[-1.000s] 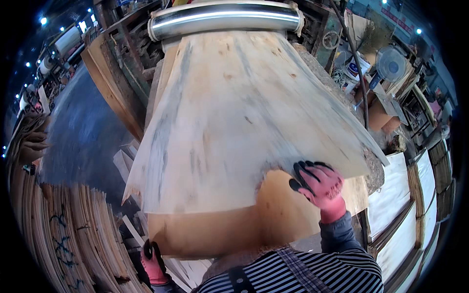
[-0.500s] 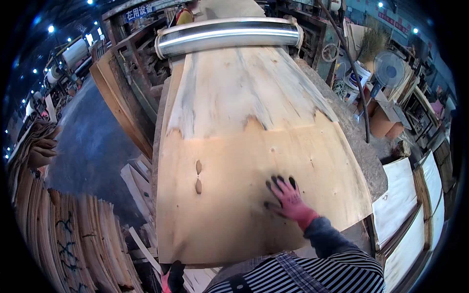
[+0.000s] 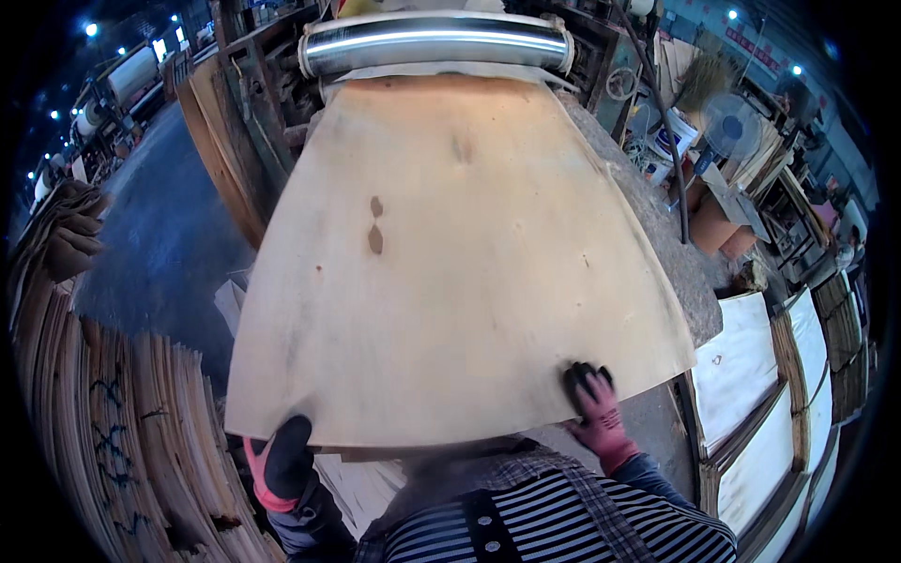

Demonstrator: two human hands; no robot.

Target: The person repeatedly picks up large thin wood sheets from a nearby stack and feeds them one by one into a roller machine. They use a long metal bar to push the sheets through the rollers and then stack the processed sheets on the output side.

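**Veneer sheet flat on the table, both hands at its near edge**

The sheet [image 3: 450,272] is a big pale piece of veneer lying flat on the table [image 3: 690,281], long axis running straight away from the person toward the roller [image 3: 436,39] at the far end. Its far edge sits right at the roller, its near edge right above the person's chest. A pair of dark knots sits left of the sheet's middle.

Both hands are on that near edge, so the sheet lies forward of the fingers. The left hand [image 3: 280,462] is at the sheet's near-left corner, gloved fingers curled up around the edge from below, looks like a grip on it. The right hand [image 3: 594,410] is near the near-right corner, fingers spread fairly flat with the dark tips pressing on top of the sheet, not wrapped around anything. Neither hand is clearly nearer; they're about level.

Room around the sheet: on its right a strip of bare table shows, then stacked boards [image 3: 751,394] lower down. On its left the sheet overhangs, with a veneer pile [image 3: 122,441] below and open floor [image 3: 160,244] beyond. Far-right of the sheet is clutter and a fan [image 3: 730,127].
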